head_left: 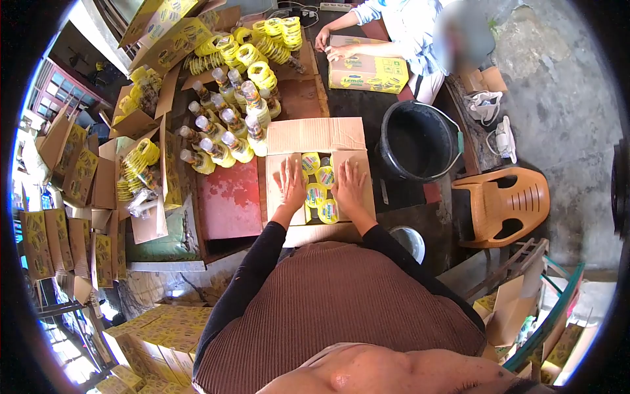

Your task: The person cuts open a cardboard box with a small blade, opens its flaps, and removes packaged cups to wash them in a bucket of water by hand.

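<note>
Carton (315, 136) between black bucket (410, 141) and seemingly capped bottles (239, 150)

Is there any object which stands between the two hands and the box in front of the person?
Nothing visible does: the left hand and the right hand rest directly on the box, with round yellow tops showing between them.

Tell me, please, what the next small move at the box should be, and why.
Perhaps fold the far flap inward: it lies open, while the left hand and right hand rest on the side flaps, yellow tops showing between.
</note>
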### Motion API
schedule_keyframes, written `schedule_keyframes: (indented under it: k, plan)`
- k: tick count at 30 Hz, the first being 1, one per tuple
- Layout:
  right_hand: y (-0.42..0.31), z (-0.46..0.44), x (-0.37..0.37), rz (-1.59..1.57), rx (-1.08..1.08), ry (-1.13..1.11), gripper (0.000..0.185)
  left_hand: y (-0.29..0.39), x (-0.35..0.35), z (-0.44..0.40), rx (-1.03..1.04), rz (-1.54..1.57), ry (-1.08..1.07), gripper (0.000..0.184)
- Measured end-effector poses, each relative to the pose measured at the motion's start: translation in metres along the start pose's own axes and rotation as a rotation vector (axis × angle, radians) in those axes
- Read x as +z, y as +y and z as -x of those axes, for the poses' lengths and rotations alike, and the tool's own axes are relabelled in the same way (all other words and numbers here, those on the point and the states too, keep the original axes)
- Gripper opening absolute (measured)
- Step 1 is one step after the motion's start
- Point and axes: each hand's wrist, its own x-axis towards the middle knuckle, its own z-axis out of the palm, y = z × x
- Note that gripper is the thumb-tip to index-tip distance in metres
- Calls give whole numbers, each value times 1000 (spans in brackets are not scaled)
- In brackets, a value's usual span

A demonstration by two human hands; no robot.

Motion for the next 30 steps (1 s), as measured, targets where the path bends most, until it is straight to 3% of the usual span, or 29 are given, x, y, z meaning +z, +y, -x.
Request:
schedule_keyframes:
  k: [5,7,9,17,30]
  plan:
    - [8,1,-33,-144,-40,118,64,-6,-1,9,39,1,-22,68]
    - [24,1,-50,-415,21,143,59,-2,-13,17,42,-8,-33,72]
    - [36,8,-84,-526,43,211,52,15,-41,25,-10,98,-176,78]
    - [78,32,-113,-335,187,195,41,14,-39,35,-42,68,-200,88]
    - [80,41,-118,-271,340,196,38,35,-24,37,66,-11,-151,68]
